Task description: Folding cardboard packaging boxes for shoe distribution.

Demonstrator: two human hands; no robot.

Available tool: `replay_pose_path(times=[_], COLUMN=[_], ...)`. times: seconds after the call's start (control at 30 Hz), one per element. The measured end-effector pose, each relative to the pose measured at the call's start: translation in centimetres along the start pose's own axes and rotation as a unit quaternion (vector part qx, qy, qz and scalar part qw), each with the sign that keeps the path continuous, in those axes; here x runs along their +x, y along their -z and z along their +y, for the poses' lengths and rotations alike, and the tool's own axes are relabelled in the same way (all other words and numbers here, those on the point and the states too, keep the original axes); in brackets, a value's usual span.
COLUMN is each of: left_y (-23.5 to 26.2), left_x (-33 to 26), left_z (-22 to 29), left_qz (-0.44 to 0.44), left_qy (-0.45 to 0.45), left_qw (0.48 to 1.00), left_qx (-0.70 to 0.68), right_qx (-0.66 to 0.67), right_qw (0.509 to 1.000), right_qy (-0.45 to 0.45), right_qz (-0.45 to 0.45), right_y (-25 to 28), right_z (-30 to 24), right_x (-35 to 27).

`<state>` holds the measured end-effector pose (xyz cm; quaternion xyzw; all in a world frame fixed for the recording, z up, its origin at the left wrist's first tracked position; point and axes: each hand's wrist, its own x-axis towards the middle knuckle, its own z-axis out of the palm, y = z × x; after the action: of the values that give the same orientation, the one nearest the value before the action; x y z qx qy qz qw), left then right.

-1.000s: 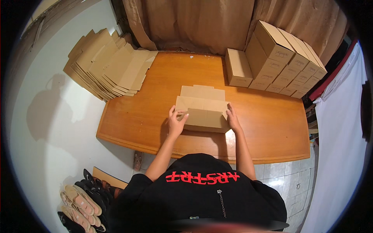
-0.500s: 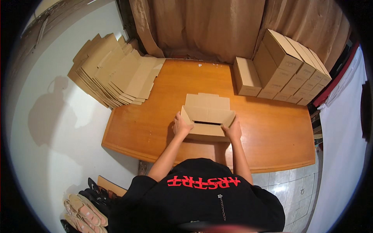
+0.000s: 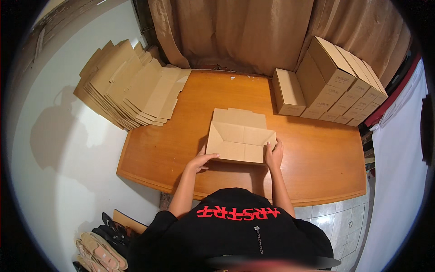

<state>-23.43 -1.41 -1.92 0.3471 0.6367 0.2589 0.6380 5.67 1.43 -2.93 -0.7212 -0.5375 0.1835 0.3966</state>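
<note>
A cardboard box [image 3: 233,148] with its top open and its lid flap [image 3: 239,117] standing up at the far side is in front of me, over the middle of the table. Its inner bottom shows as panels meeting along a centre crease. My left hand [image 3: 201,162] holds the near left corner, its thumb along the near wall and other fingers lower down. My right hand [image 3: 274,153] grips the right end wall, thumb at the inner side and fingers outside.
A pile of flat, unfolded cardboard boxes [image 3: 136,90] leans at the table's far left. Closed boxes [image 3: 326,90] are stacked at the far right of the wooden table [image 3: 312,158]. A brown curtain [image 3: 240,36] hangs behind; shoes [image 3: 102,249] lie at lower left.
The dark slot in the box's bottom has closed, and the panels now meet. The box tilts toward me. My left hand has slid from the left wall down to the near left corner.
</note>
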Motion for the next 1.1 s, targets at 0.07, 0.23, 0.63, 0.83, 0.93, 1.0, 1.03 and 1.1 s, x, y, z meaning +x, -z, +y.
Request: replay_pose_path(times=[0.07,0.23,0.63,0.83,0.93,1.0,1.03,1.1], left_y=[-0.2,-2.2,-7.5,-11.4,-10.8,-9.6,-8.5,-5.8], left_x=[-1.5,-3.2,-0.2,1.2,-0.1,0.1,-0.1,1.1], left_z=[1.6,6.0,2.6,-0.5,-0.4,-0.6,-0.3,-0.9], left_qz=[-0.004,0.144,0.376,0.242,0.124,0.171,0.208,0.288], left_qy=[-0.093,-0.437,-0.626,-0.603,-0.56,-0.566,-0.551,-0.51], left_qw=[0.989,0.879,0.561,0.634,0.713,0.73,0.731,0.779], left_qx=[-0.119,-0.124,0.39,0.419,0.403,0.343,0.345,0.225], right_qx=[0.032,0.22,0.421,0.237,0.199,0.177,0.265,0.396], right_qw=[0.999,0.974,0.84,0.931,0.945,0.957,0.94,0.897], right_qy=[0.034,0.058,-0.173,-0.189,-0.198,-0.192,-0.205,-0.198], right_qz=[0.023,-0.012,-0.295,-0.201,-0.168,-0.129,-0.069,0.015], right_y=[-0.4,-2.2,-1.3,-3.2,-5.4,-6.7,-6.8,-5.7], right_z=[0.1,0.9,-4.0,-4.4,-1.3,1.4,2.3,0.3], right_x=[-0.1,0.2,-0.1,-0.1,1.0,1.7,2.1,1.7])
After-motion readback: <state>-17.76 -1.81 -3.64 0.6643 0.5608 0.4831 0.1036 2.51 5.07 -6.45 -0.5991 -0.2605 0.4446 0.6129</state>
